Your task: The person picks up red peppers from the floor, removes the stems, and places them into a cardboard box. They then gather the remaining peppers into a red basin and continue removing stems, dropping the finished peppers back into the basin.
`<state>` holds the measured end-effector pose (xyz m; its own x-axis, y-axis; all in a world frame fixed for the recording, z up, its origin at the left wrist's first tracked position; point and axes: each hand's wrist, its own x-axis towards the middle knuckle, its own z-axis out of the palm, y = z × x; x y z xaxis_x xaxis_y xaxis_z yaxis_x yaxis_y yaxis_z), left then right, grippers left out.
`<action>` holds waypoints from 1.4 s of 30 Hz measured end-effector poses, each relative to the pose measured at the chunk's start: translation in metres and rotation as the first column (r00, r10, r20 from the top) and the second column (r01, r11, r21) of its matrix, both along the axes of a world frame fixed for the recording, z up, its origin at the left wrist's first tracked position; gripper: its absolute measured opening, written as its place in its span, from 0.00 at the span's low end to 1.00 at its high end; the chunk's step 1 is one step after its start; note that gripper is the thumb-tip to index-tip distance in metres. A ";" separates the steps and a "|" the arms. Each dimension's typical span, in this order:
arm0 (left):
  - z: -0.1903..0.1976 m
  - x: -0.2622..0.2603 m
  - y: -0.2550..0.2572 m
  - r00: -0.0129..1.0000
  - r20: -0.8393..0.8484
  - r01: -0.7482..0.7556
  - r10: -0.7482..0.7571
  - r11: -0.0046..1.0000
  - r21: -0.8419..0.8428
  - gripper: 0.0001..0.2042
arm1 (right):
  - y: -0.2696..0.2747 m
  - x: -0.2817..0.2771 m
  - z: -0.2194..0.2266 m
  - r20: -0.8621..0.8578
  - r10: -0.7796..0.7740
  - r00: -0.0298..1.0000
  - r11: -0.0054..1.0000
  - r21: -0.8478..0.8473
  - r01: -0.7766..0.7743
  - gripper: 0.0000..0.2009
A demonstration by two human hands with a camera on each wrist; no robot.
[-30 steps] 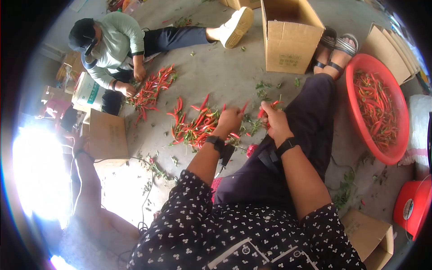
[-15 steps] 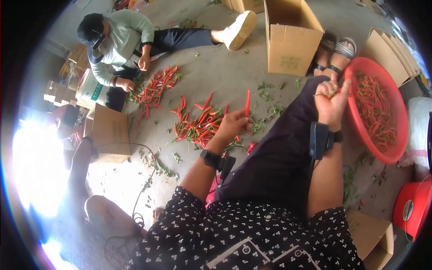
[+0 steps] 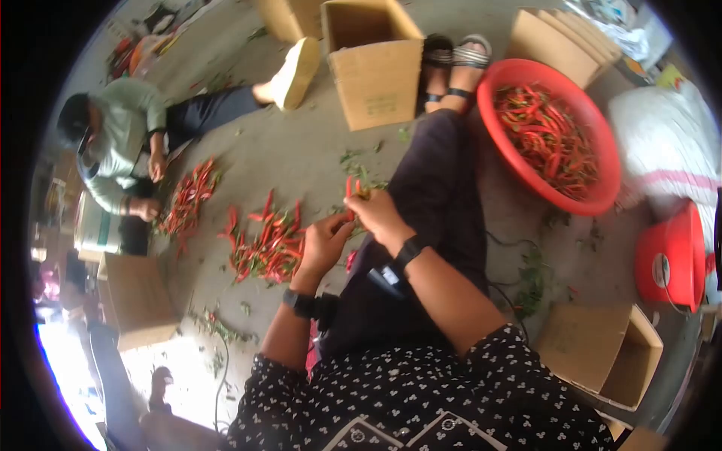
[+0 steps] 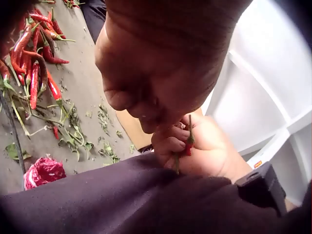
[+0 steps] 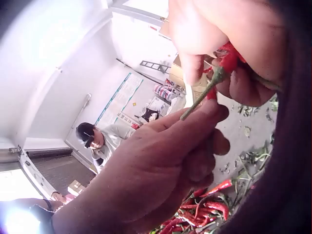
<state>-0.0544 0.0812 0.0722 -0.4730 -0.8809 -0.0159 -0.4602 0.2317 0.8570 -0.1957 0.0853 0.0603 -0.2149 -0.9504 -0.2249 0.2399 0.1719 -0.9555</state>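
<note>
Both hands meet above the dark trouser leg in the head view. My right hand (image 3: pixel 377 216) curls round red chillies (image 5: pixel 228 59), one with a long green stem. The left hand (image 3: pixel 325 242) has its fingertips together against the right hand; in the right wrist view its thumb and finger pinch a red chilli (image 5: pixel 211 93) beside that stem. In the left wrist view a short green stem (image 4: pixel 190 127) pokes out of the right hand's curled fingers. On the floor to the left of the hands lies a pile of red chillies (image 3: pixel 267 244).
A red basin (image 3: pixel 608 184) full of chillies stands at the right, with a red bucket (image 3: pixel 665 259) and white sack (image 3: pixel 662 131) beyond. Open cardboard boxes (image 3: pixel 380 86) stand ahead and lower right. Another person (image 3: pixel 124 143) sits at the left by a second chilli pile (image 3: pixel 192 197).
My right hand has come back from beside the basin to the left hand, its extended fingers now curled in. The head view has swung to the right.
</note>
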 end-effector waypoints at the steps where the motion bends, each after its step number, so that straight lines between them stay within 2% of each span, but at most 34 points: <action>1: -0.001 -0.002 0.000 0.999 -0.035 -0.024 0.024 1.000 0.006 0.10 | -0.001 0.001 0.001 -0.012 -0.030 0.999 0.999 0.039 0.030 0.09; 2: -0.003 -0.002 0.001 0.996 -0.067 -0.054 0.055 0.998 0.015 0.10 | -0.003 0.002 0.002 -0.059 -0.084 0.995 0.995 0.055 0.087 0.10; 3: -0.007 -0.002 0.001 0.997 -0.072 -0.041 0.041 0.999 0.011 0.10 | -0.003 0.001 0.003 -0.030 -0.088 0.996 0.995 0.051 0.089 0.11; 5: -0.012 -0.001 0.001 0.993 -0.105 -0.071 0.060 0.993 -0.097 0.10 | -0.012 0.010 -0.016 -0.171 -0.188 0.967 0.982 0.001 0.191 0.12; 6: -0.011 -0.005 0.001 0.992 -0.105 -0.078 0.065 0.989 -0.125 0.09 | -0.012 0.005 -0.011 -0.171 -0.195 0.966 0.980 -0.002 0.198 0.12; 8: -0.004 -0.006 0.001 0.996 -0.070 -0.068 0.063 0.996 -0.066 0.09 | -0.010 -0.002 0.001 -0.132 -0.028 0.991 0.994 0.096 0.041 0.11; 9: -0.002 -0.008 0.000 0.997 -0.034 -0.065 0.065 0.998 -0.006 0.09 | -0.013 -0.012 0.010 -0.135 -0.039 0.990 0.994 0.092 0.052 0.11; 10: -0.011 -0.006 -0.005 1.000 0.011 -0.022 0.022 1.000 0.000 0.07 | -0.017 -0.027 0.020 0.049 -0.147 0.988 0.988 0.058 0.144 0.11; 11: -0.020 -0.004 -0.006 1.000 0.006 -0.018 0.018 1.000 0.004 0.07 | -0.020 -0.045 0.030 0.235 -0.239 0.942 0.971 0.044 0.236 0.11; 14: -0.050 0.007 -0.007 0.947 0.229 0.270 -0.227 0.946 -0.180 0.07 | -0.024 -0.141 0.082 0.082 -0.449 0.890 0.862 -0.220 0.456 0.12; 15: -0.055 0.012 -0.003 0.947 0.225 0.271 -0.228 0.945 -0.184 0.07 | -0.030 -0.184 0.086 -0.003 -0.484 0.875 0.868 -0.127 0.480 0.13; 16: -0.059 0.016 0.002 0.909 0.336 0.325 -0.246 0.924 -0.202 0.07 | -0.036 -0.225 0.083 0.026 -0.554 0.832 0.806 -0.235 0.544 0.13; 17: -0.062 0.019 0.005 0.860 0.442 0.377 -0.255 0.901 -0.213 0.07 | -0.040 -0.266 0.085 -0.185 -0.646 0.741 0.764 -0.167 0.624 0.12; 19: -0.057 0.022 0.008 0.851 0.442 0.398 -0.283 0.897 -0.193 0.07 | -0.033 -0.328 0.090 -0.555 -0.579 0.597 0.743 -0.057 0.667 0.13; 21: -0.049 0.024 0.011 0.840 0.446 0.419 -0.310 0.893 -0.167 0.07 | -0.030 -0.368 0.079 -0.737 -0.500 0.454 0.705 -0.042 0.708 0.16; 22: -0.045 0.026 0.013 0.804 0.498 0.440 -0.325 0.889 -0.130 0.07 | -0.032 -0.384 0.069 -0.736 -0.500 0.457 0.705 -0.039 0.708 0.16; 23: -0.042 0.027 0.014 0.765 0.547 0.460 -0.340 0.883 -0.094 0.07 | -0.035 -0.400 0.058 -0.825 -0.433 0.364 0.690 -0.044 0.723 0.17; 24: -0.043 0.029 0.016 0.766 0.535 0.447 -0.356 0.893 -0.046 0.08 | -0.039 -0.411 0.051 -0.896 -0.357 0.264 0.673 -0.051 0.738 0.19; 25: -0.037 0.029 0.017 0.762 0.538 0.453 -0.361 0.890 -0.044 0.08 | -0.040 -0.405 0.057 -0.895 -0.358 0.265 0.668 -0.048 0.742 0.19; 27: -0.025 0.028 0.020 0.728 0.542 0.464 -0.420 0.884 0.061 0.10 | -0.040 -0.394 0.065 -0.960 -0.215 0.181 0.715 -0.028 0.698 0.21; 29: -0.030 0.031 0.026 0.718 0.550 0.447 -0.427 0.888 0.107 0.11 | -0.052 -0.409 0.055 -0.971 -0.120 0.206 0.750 0.048 0.660 0.22; 31: -0.031 0.035 0.029 0.637 0.631 0.482 -0.443 0.867 0.122 0.11 | -0.054 -0.402 0.060 -0.946 -0.243 0.214 0.718 -0.027 0.695 0.16; 32: -0.030 0.035 0.030 0.634 0.635 0.489 -0.442 0.865 0.114 0.12 | -0.047 -0.395 0.068 -0.813 -0.399 0.425 0.692 0.038 0.721 0.14; 33: -0.029 0.035 0.032 0.631 0.640 0.495 -0.439 0.863 0.104 0.12 | -0.042 -0.380 0.083 -0.606 -0.540 0.584 0.675 0.103 0.731 0.13; 34: -0.027 0.037 0.034 0.663 0.626 0.476 -0.411 0.877 0.071 0.11 | -0.046 -0.374 0.079 -0.245 -0.623 0.743 0.758 0.046 0.650 0.10; 35: -0.028 0.041 0.037 0.633 0.621 0.534 -0.463 0.841 0.082 0.11 | -0.027 -0.374 0.072 0.146 -0.610 0.779 0.781 -0.053 0.622 0.08; 36: -0.033 0.053 0.039 0.730 0.502 0.468 -0.463 0.875 0.127 0.10 | -0.014 -0.344 0.085 0.292 -0.549 0.783 0.785 -0.143 0.603 0.08; 37: -0.039 0.064 0.042 0.812 0.378 0.402 -0.444 0.896 0.188 0.11 | -0.008 -0.322 0.092 0.414 -0.477 0.775 0.800 -0.161 0.578 0.07; 39: -0.038 0.072 0.047 0.818 0.327 0.425 -0.473 0.881 0.209 0.10 | -0.010 -0.269 0.101 0.564 -0.348 0.749 0.850 -0.147 0.506 0.04; 41: -0.021 0.075 0.057 0.872 0.215 0.303 -0.440 0.831 0.467 0.10 | -0.013 -0.209 0.113 0.611 -0.263 0.747 0.894 -0.136 0.426 0.03; 42: -0.027 0.088 0.059 0.838 0.251 0.280 -0.484 0.777 0.564 0.11 | -0.022 -0.180 0.112 0.631 -0.201 0.749 0.930 -0.116 0.348 0.03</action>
<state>0.0338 0.1406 0.0448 -0.6358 -0.4486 -0.6281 -0.7219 0.0578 0.6896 -0.3753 0.0633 0.1722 -0.3645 -0.9100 -0.1975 0.7784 -0.1813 -0.6010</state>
